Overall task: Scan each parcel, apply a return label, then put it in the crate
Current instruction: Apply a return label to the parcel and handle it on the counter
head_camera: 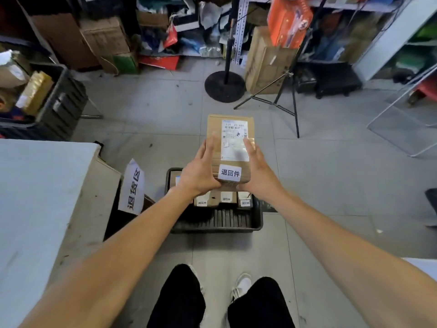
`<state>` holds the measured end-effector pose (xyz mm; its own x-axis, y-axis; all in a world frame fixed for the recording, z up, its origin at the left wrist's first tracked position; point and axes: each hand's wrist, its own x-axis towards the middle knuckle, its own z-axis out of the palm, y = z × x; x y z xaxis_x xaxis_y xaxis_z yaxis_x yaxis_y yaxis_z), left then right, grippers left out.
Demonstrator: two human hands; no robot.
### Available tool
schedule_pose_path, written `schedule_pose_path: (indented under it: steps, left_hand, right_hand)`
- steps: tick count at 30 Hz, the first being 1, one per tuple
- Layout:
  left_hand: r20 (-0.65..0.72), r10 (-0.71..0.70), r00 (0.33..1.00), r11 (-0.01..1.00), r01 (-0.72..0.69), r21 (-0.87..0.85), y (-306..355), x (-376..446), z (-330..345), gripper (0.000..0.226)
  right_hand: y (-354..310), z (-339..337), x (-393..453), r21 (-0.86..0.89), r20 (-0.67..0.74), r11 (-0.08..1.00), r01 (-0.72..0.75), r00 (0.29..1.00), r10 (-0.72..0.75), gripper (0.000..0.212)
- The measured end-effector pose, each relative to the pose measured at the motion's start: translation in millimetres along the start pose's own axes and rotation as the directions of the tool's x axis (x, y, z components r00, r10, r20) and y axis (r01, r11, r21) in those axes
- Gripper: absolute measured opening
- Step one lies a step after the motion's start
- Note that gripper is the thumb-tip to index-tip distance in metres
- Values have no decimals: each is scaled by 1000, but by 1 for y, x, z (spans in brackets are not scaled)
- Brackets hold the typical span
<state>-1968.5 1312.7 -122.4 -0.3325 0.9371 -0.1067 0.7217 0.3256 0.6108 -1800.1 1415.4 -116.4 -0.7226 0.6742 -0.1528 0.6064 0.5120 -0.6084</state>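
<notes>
A brown cardboard parcel (214, 125) is held in the air between both hands, above the black crate (217, 227) on the floor. It carries a white shipping label and a white return label (229, 173) near its close end. My left hand (199, 172) grips its left side with the fingers along the edge. On the right side my right hand (256, 169) holds it the same way. Inside the crate lie several labelled parcels (225, 198) at the far end, partly hidden by my hands.
A table with a blue-grey top (35, 197) stands at the left, with a white paper sign (133, 185) hanging by it. A dark bin of goods (63, 102) sits at far left. A round stand base (224, 86) and tripod legs (283, 100) stand on the floor ahead.
</notes>
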Motion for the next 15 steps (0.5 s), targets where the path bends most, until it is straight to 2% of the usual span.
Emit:
schedule_pose_path:
  steps: [3, 7, 11, 15]
  left_hand:
    - [-4, 14, 1000, 997, -13, 81, -36, 27, 74, 140]
    - [4, -77, 997, 987, 76, 139, -83, 50, 173, 140]
    - [-19, -69, 997, 977, 71, 203, -140, 70, 263, 143]
    - [-3, -44, 999, 969, 44, 244, -200, 85, 342, 146]
  right_hand:
    - [67, 46, 17, -10, 11, 1000, -29, 1000, 29, 133]
    - [155, 119, 38, -47, 55, 997, -66, 996, 69, 137]
    - [230, 195, 57, -58, 40, 998, -19, 999, 22, 132]
    - [298, 272, 76, -234, 15, 967, -96, 995, 102, 134]
